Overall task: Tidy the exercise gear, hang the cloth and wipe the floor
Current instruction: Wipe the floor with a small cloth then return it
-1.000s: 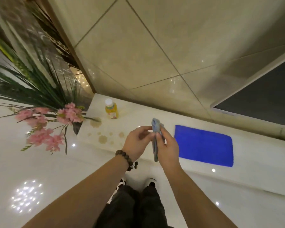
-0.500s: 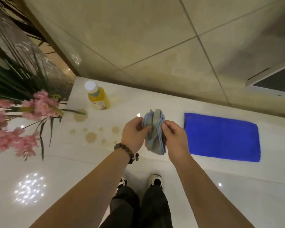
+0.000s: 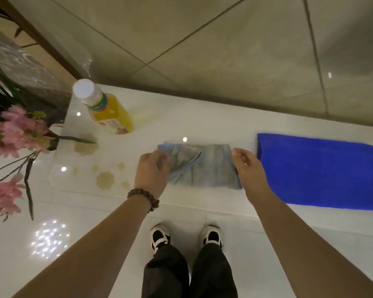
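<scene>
A bottle [image 3: 108,110] with a white cap, holding yellow-orange liquid, stands on the white ledge [image 3: 181,119] by the tiled wall, with brownish spill spots [image 3: 105,179] in front of it. The pale blue-grey cloth [image 3: 202,166] is stretched between the two hands over the ledge: the left hand [image 3: 152,175] pinches its left edge, the right hand [image 3: 247,168] its right edge. A folded bright blue towel [image 3: 319,171] lies just right of the right hand.

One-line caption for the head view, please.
Both hands, left and right, hold a grey-blue cloth stretched over the spill-spotted white ledge.
</scene>
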Motion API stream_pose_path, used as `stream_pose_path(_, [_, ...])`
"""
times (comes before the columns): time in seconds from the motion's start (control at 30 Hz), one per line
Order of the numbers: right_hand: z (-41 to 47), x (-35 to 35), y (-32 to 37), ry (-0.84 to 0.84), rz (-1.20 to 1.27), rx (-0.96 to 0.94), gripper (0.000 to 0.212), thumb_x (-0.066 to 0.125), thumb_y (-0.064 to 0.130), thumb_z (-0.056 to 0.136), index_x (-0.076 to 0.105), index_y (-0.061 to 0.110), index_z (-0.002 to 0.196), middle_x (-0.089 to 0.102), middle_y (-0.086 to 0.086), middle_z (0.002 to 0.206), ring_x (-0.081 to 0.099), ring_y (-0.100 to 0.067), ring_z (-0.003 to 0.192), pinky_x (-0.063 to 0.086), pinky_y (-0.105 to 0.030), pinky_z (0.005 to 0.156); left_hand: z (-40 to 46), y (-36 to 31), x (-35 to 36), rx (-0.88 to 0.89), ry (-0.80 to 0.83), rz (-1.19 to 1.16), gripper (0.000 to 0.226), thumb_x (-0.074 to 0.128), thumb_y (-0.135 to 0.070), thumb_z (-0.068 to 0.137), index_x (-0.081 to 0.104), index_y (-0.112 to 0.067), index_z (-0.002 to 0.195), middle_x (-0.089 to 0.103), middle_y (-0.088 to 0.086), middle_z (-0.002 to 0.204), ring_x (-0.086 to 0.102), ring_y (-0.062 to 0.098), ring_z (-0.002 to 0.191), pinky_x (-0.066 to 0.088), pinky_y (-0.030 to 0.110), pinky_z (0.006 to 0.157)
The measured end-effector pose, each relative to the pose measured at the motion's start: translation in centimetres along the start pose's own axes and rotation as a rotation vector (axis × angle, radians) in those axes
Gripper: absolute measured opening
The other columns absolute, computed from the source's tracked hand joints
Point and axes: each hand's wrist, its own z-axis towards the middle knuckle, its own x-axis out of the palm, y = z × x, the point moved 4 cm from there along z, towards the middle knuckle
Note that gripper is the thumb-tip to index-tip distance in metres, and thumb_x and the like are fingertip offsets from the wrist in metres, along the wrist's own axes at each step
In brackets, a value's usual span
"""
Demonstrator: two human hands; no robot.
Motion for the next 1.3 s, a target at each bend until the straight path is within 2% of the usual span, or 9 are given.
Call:
stream_pose_path(0.13, [0.8,0.5,-0.4,0.027,-0.109,0.005,0.036,0.066,0.029,0.088,0.054,0.018,0.12,0.058,0.001,0.101,0.055,-0.017,0.09,0.041,-0.023,0.072,-0.2,0.2,1.8,-0.018,0.138,0.307,0.042,0.064,-0.053,0.081,0.066,-0.017,0.101,0.04,0.006,0.129,0.038,0.027,0.119,0.043,0.037,0.097])
stream_pose_path(0.27, [1.6,-0.6,-0.4,-0.11,-0.25,-0.103,0.012,0.059,0.015,0.091,0.052,0.013,0.082,0.051,-0.006,0.07,0.043,-0.02,0.063,0.033,-0.012,0.048,0.4,0.4,1.0,-0.068,-0.072,0.127,0.024,0.06,-0.023,0.09,0.063,0.0,0.084,0.051,0.009,0.107,0.051,0.024,0.08,0.05,0.038,0.075])
stream_pose_path(0.37, [1.6,-1.9,-0.8,-0.19,-0.269,-0.117,0.012,0.055,0.017,0.094,0.055,0.006,0.099,0.054,-0.008,0.082,0.046,-0.018,0.072,0.036,-0.021,0.058,0.0,1.3,-0.2,-0.153,-0.24,0.162,0.023,0.056,-0.022,0.09,0.062,-0.002,0.081,0.054,0.013,0.105,0.046,0.023,0.083,0.042,0.036,0.07])
stream_pose_path(0.5, [1.6,-2.2,-1.5,-0.128,-0.302,-0.059,0.037,0.056,0.023,0.094,0.049,0.012,0.128,0.056,0.0,0.094,0.051,-0.015,0.084,0.037,-0.025,0.071,-0.2,1.5,0.4,-0.212,-0.075,0.351,0.034,0.055,-0.04,0.089,0.061,-0.012,0.106,0.049,0.008,0.116,0.046,0.025,0.096,0.045,0.04,0.085])
stream_pose_path(0.7, [2.7,-2.2,-1.2,-0.034,-0.365,-0.036,0.036,0.061,0.011,0.09,0.05,0.011,0.125,0.053,0.001,0.093,0.052,-0.02,0.084,0.032,-0.016,0.057,2.2,0.5,1.5,-0.28,-0.015,0.149,0.031,0.061,-0.024,0.087,0.05,-0.007,0.111,0.059,0.006,0.095,0.056,0.024,0.079,0.042,0.03,0.064])
stream_pose_path(0.8, [3.4,-3.6,-0.5,-0.094,-0.324,-0.074,0.038,0.06,0.011,0.091,0.049,0.011,0.128,0.054,0.002,0.096,0.054,-0.017,0.089,0.036,-0.019,0.068,2.4,-0.8,1.6,-0.148,-0.033,0.244,0.015,0.057,-0.023,0.091,0.053,-0.008,0.092,0.059,0.006,0.084,0.058,0.028,0.081,0.039,0.03,0.06])
stream_pose_path(1.0, [2.7,-2.9,0.2,-0.299,-0.747,-0.491,0.053,0.057,0.028,0.093,0.04,0.009,0.139,0.036,-0.02,0.142,0.031,-0.035,0.129,0.038,-0.049,0.103,2.0,-2.5,2.7,0.176,-0.202,0.507,0.057,0.064,-0.026,0.084,0.044,-0.008,0.135,0.036,0.017,0.146,0.03,0.036,0.136,0.028,0.052,0.108])
stream_pose_path(1.1, [2.4,2.3,-0.3,-0.113,-0.948,-0.682,0.052,0.035,0.038,0.098,0.035,0.013,0.144,0.027,-0.014,0.154,0.015,-0.033,0.144,0.016,-0.049,0.116,2.4,-3.3,5.8,0.48,-0.073,0.592,0.051,0.056,-0.023,0.09,0.045,-0.005,0.137,0.029,0.017,0.153,0.019,0.035,0.144,0.02,0.052,0.116])
stream_pose_path(1.3, [4.2,6.1,-3.3,0.081,-1.188,-0.685,0.06,0.013,0.057,0.098,0.002,0.032,0.152,-0.005,-0.003,0.161,-0.011,-0.025,0.147,0.004,-0.053,0.117,3.8,-0.5,9.0,0.532,0.036,0.804,0.064,0.014,-0.053,0.097,0.009,-0.023,0.153,0.009,0.005,0.161,0.0,0.025,0.148,0.004,0.044,0.118])
